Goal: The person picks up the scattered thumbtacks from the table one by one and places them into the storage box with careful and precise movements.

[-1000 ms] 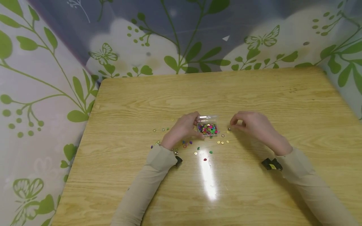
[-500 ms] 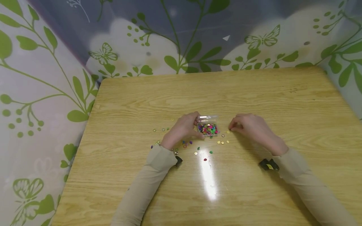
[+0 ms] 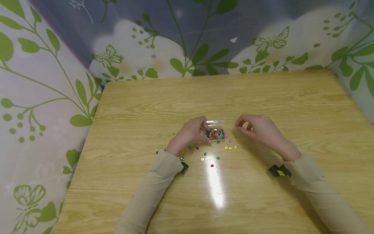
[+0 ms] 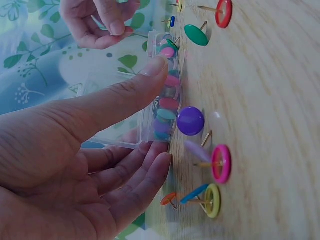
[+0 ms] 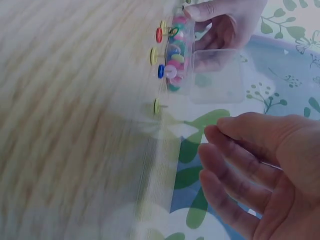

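My left hand (image 3: 190, 131) grips a small clear plastic box (image 3: 215, 139) by its left end, thumb along the near side in the left wrist view. Its hinged lid (image 5: 217, 75) stands raised at the back. Multicoloured thumbtacks (image 3: 216, 133) fill the box. To the right, my right hand (image 3: 261, 130) hovers above the table with thumb and index fingertips pinched together on a thumbtack, which the fingertips mostly hide. Below those fingertips a yellow thumbtack (image 5: 156, 106) lies on the table. A purple thumbtack (image 4: 190, 121) lies beside the box.
Several loose thumbtacks lie on the wooden table (image 3: 140, 97), among them gold ones (image 3: 230, 148) right of the box, a red one (image 3: 212, 165) in front and more around my left wrist. Patterned walls (image 3: 204, 39) border the table's back and sides.
My right hand dipped to the table beside the box, then rose slightly. A shiny thumbtack at its fingertips no longer shows there. My left hand and the box have stayed put.
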The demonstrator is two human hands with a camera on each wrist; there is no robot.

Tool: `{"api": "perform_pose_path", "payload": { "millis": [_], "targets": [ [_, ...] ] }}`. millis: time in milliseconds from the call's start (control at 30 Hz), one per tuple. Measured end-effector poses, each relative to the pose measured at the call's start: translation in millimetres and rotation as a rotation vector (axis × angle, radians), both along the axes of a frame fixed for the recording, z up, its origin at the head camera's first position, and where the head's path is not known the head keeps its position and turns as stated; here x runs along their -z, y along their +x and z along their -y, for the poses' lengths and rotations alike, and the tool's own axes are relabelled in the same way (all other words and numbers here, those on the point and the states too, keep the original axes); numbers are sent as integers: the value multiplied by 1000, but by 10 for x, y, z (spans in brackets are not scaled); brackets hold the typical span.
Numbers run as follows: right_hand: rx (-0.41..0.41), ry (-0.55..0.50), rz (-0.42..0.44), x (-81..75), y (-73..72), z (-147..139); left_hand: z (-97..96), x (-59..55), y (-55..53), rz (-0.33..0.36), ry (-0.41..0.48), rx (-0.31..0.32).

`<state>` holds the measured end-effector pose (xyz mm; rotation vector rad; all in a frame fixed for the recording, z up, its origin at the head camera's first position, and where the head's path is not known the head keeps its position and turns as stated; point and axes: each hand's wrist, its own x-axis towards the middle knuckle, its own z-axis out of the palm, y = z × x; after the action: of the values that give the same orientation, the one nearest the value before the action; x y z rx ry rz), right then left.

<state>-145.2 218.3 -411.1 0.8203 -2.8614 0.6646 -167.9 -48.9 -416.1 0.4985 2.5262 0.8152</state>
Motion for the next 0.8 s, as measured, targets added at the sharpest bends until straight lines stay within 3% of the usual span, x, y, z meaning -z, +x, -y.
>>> {"api": "perform_pose_path", "payload": {
  "millis": [367,600,800],
  "targets": [
    [-95,-44,-39,-75,-4,311,7,5,-5,-3,2,-3],
    [-151,-83,-115,-87,-44,487,3,7,-2,-4,-3,2],
    [-160,-85,-145,-70,-73,549,5,8,-5,-9,1,3]
  ]
}}
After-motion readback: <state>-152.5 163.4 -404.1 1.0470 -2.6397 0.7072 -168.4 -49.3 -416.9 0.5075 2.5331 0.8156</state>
